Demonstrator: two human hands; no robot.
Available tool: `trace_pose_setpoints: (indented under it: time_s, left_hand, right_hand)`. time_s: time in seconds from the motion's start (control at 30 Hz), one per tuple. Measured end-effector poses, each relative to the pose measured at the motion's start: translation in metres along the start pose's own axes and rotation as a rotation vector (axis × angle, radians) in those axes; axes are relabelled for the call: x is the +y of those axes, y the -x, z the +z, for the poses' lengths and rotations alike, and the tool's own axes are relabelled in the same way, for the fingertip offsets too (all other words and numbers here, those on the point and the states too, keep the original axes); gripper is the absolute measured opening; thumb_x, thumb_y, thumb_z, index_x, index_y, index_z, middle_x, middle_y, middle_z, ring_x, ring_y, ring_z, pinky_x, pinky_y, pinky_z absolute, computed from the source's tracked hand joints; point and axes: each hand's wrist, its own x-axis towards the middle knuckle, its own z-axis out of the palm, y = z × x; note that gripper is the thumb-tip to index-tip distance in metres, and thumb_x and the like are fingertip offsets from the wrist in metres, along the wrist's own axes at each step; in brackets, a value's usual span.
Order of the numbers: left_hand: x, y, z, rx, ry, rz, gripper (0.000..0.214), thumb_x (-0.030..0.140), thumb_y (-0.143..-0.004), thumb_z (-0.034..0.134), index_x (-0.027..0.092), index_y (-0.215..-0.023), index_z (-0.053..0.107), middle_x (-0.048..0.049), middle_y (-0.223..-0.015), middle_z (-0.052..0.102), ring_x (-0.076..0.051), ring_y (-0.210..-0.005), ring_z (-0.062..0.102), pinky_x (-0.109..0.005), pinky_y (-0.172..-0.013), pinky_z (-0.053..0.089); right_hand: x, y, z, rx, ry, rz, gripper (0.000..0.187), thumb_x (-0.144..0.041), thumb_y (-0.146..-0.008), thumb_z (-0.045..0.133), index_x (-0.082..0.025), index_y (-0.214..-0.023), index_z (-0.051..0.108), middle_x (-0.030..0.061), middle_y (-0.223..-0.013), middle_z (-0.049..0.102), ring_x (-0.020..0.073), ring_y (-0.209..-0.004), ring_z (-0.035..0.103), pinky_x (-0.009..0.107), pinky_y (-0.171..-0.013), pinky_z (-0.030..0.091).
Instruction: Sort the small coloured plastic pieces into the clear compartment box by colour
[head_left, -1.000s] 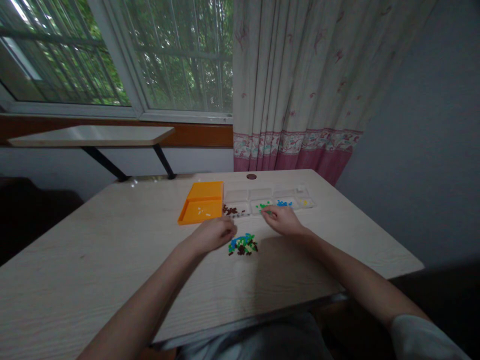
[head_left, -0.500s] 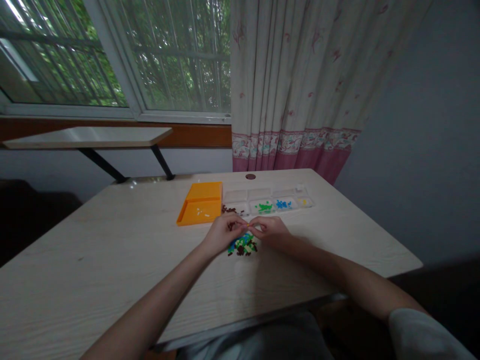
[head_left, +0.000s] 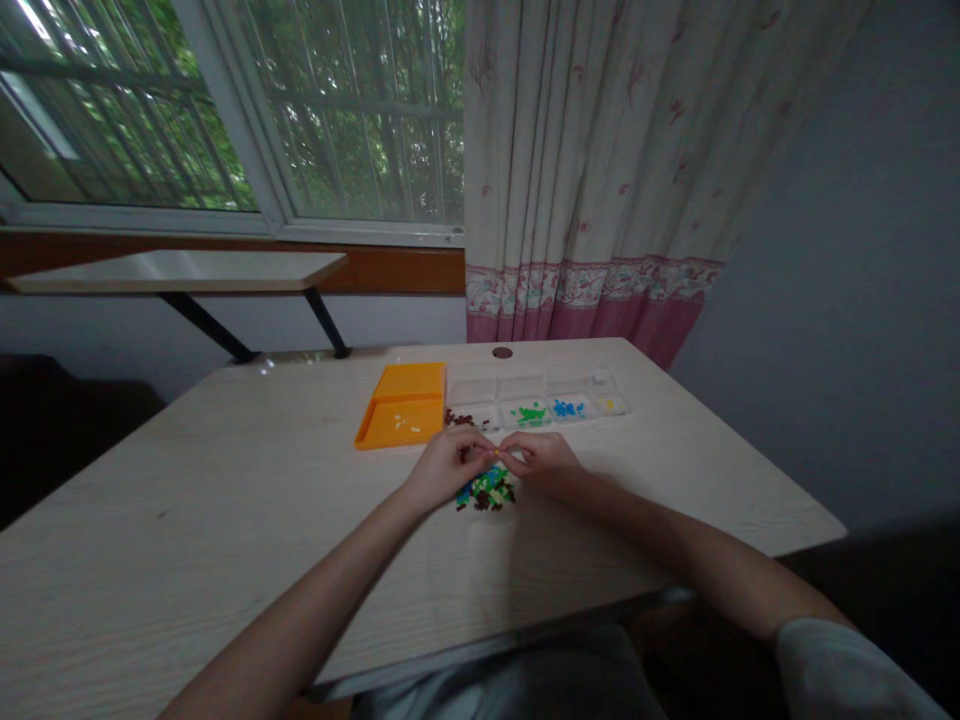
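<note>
My left hand [head_left: 448, 462] and my right hand [head_left: 541, 460] meet fingertip to fingertip over the table. Both are closed in a pinch on one tiny yellow piece [head_left: 496, 451], too small for its exact kind to show. Just below the fingers lies a pile of small plastic pieces [head_left: 489, 490] in green, blue, brown and pale yellow, partly covered by my left hand. Beyond my hands stands a clear compartment box [head_left: 517, 426], with brown, green, blue and yellow pieces sorted into separate compartments.
Left of the clear box an orange tray [head_left: 362, 436] lies opened out, a few white pieces inside. A raised shelf [head_left: 180, 268] on black supports stands at the table's back left. The wooden table [head_left: 225, 540] ends near my lap, and a curtain [head_left: 585, 180] hangs behind.
The view has shifted very slightly. Both hands keep their pinch on the yellow piece in nearly the same place, and the pile and containers look unchanged.
</note>
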Motion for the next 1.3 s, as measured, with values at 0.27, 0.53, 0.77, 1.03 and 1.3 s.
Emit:
trace_pose_setpoints:
  time_s: [0.27,0.53,0.77,1.03,1.3]
  left_hand:
    - [0.003,0.001,-0.001,-0.012,-0.030,0.012,0.019,0.029,-0.078,0.053,0.015,-0.079,0.066,-0.0024,-0.070,0.057,-0.011,-0.064,0.050,-0.020,-0.057,0.037]
    - [0.002,0.001,-0.001,-0.046,-0.024,0.002,0.024,0.034,-0.079,0.051,0.015,-0.080,0.066,-0.0021,-0.066,0.057,-0.011,-0.061,0.048,-0.020,-0.055,0.035]
    - [0.004,0.001,-0.001,-0.072,-0.022,-0.011,0.022,0.029,-0.078,0.052,0.014,-0.082,0.067,-0.0025,-0.066,0.058,-0.011,-0.061,0.049,-0.019,-0.055,0.035]
    - [-0.012,0.001,-0.026,-0.137,-0.126,-0.046,0.019,0.025,-0.076,0.049,0.016,-0.080,0.066,-0.0016,-0.067,0.059,-0.010,-0.057,0.049,-0.018,-0.052,0.034]
    - [-0.026,0.005,-0.035,-0.327,-0.081,-0.031,0.017,0.024,-0.073,0.050,0.015,-0.073,0.065,-0.0015,-0.064,0.060,-0.010,-0.057,0.051,-0.017,-0.053,0.035]
  right_hand:
    - [-0.002,-0.001,-0.003,-0.030,0.015,0.001,0.017,-0.034,-0.075,0.054,-0.023,-0.080,0.066,-0.0031,-0.057,0.061,0.0063,-0.045,0.044,0.017,-0.048,0.030]
    - [0.001,0.000,-0.002,-0.034,0.032,-0.028,0.017,-0.032,-0.076,0.053,-0.025,-0.084,0.066,-0.0035,-0.063,0.064,0.0068,-0.048,0.047,0.017,-0.051,0.033]
    - [0.002,0.000,-0.002,-0.040,0.031,-0.059,0.016,-0.030,-0.075,0.054,-0.024,-0.083,0.066,-0.0040,-0.060,0.063,0.0064,-0.047,0.047,0.016,-0.049,0.032]
    - [0.011,-0.005,-0.020,0.191,0.104,-0.180,0.023,-0.035,-0.078,0.049,-0.019,-0.077,0.066,-0.0023,-0.049,0.056,0.0064,-0.043,0.045,0.017,-0.051,0.035]
    - [0.021,-0.009,-0.036,0.303,0.207,-0.201,0.026,-0.035,-0.079,0.048,-0.019,-0.075,0.067,-0.0010,-0.046,0.056,0.0074,-0.042,0.046,0.019,-0.051,0.037]
